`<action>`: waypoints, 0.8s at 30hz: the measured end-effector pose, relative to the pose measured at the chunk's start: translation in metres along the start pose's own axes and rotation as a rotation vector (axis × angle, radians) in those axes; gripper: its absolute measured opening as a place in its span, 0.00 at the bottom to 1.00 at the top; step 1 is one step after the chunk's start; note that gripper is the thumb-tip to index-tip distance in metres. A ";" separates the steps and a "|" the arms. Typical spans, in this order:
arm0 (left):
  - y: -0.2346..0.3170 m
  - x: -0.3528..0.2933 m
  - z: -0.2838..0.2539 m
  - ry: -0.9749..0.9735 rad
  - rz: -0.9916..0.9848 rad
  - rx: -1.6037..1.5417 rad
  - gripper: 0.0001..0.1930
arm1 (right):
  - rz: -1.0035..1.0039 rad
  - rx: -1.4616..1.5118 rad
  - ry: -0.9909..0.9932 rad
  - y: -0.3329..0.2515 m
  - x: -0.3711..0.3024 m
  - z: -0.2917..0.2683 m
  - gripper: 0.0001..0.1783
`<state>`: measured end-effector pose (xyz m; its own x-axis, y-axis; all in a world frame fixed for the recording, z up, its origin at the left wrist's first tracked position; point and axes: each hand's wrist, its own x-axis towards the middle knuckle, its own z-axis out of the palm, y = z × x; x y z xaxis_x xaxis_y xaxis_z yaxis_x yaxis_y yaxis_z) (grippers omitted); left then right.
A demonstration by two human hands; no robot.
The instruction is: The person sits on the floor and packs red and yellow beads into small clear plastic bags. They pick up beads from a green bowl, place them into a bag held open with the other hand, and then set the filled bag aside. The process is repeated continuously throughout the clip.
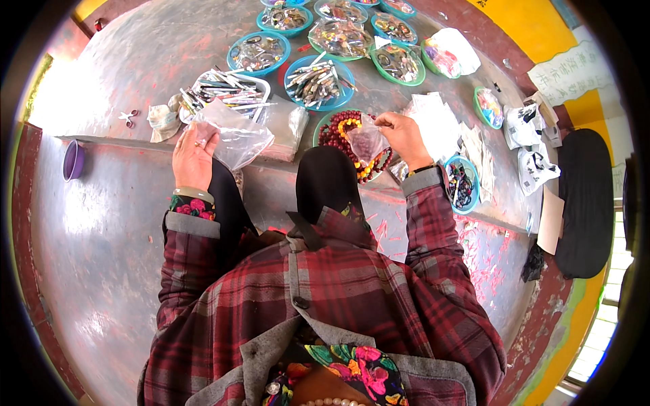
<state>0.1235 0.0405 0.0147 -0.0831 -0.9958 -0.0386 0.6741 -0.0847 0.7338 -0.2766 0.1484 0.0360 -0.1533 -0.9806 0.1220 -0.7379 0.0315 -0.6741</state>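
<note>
My left hand (194,159) is closed at the edge of a large clear plastic bag (238,139), which spreads out to its right. Between the thumb and fingers of my right hand (407,141) a small clear plastic bag (366,143) is pinched, hanging over a green bowl (315,137). Dark red bead strings (332,137) lie in that bowl, with yellow-orange beads (347,126) among them. The small bag hides part of the beads. Just beyond my left hand, a white basket (265,86) is heaped with pens (227,89).
Blue and green bowls of small goods cover the raised ledge ahead, including a blue bowl of pens (317,82). To the right are white bags (433,122) and a blue bowl of dark items (462,184). Scissors (128,119) and a purple bowl (72,162) lie left.
</note>
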 end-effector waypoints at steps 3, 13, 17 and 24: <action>0.000 -0.003 0.005 0.010 -0.017 -0.006 0.08 | -0.008 -0.095 0.027 0.006 0.003 0.000 0.12; -0.001 0.001 -0.001 -0.038 -0.024 0.011 0.09 | 0.272 -0.289 -0.132 0.056 0.022 0.008 0.16; -0.002 0.001 -0.002 -0.028 -0.015 0.003 0.08 | 0.216 -0.281 0.055 0.054 0.027 0.007 0.13; -0.003 0.001 -0.003 -0.022 -0.017 0.002 0.08 | 0.119 -0.350 0.203 0.031 0.028 0.000 0.12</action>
<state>0.1232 0.0399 0.0105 -0.1108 -0.9932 -0.0360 0.6712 -0.1015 0.7343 -0.3037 0.1224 0.0187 -0.3517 -0.9093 0.2226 -0.8804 0.2405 -0.4087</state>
